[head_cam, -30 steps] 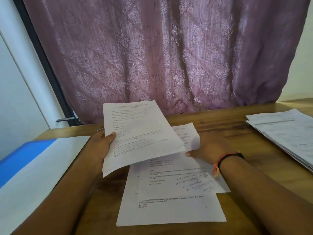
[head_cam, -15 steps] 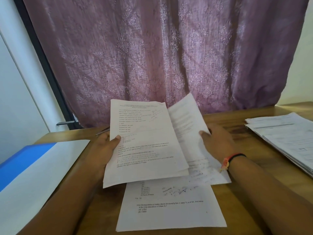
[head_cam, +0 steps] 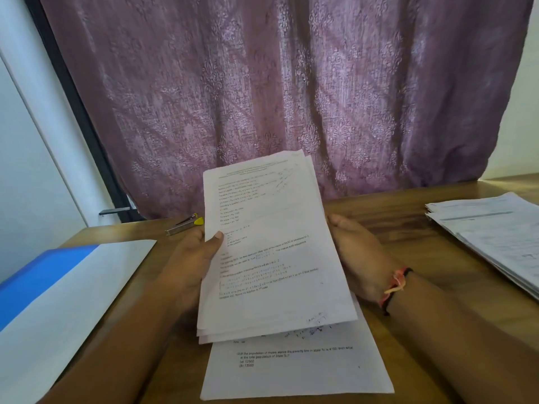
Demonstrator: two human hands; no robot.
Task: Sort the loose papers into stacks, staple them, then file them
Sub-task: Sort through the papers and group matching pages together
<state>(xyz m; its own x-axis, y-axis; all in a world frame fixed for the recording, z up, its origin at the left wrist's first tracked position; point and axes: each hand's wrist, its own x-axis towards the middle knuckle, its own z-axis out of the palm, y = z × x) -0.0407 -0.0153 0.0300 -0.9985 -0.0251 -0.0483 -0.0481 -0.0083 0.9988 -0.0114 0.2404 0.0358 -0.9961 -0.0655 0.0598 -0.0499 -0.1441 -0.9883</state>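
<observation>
A thin bundle of printed sheets point(head_cam: 271, 252) is held up in front of me above the wooden table point(head_cam: 408, 228). My left hand point(head_cam: 195, 258) grips its left edge, thumb on the top page. My right hand point(head_cam: 358, 252) presses flat against the bundle's right edge, fingers partly behind it. One more printed sheet point(head_cam: 294, 368) lies on the table under the bundle. A stapler point(head_cam: 186, 224) with a yellow end rests behind my left hand. A blue and white file folder point(head_cam: 58, 293) lies at the left.
A thick pile of loose papers point(head_cam: 490, 234) sits at the table's right edge. A purple patterned curtain point(head_cam: 277, 91) hangs behind the table. A dark window frame point(head_cam: 78, 121) and a white wall are at the left.
My right hand lifted the second sheet off the table and brought it behind the one in my left hand. The two now form one raised, more upright bundle. The stapler came into view.
</observation>
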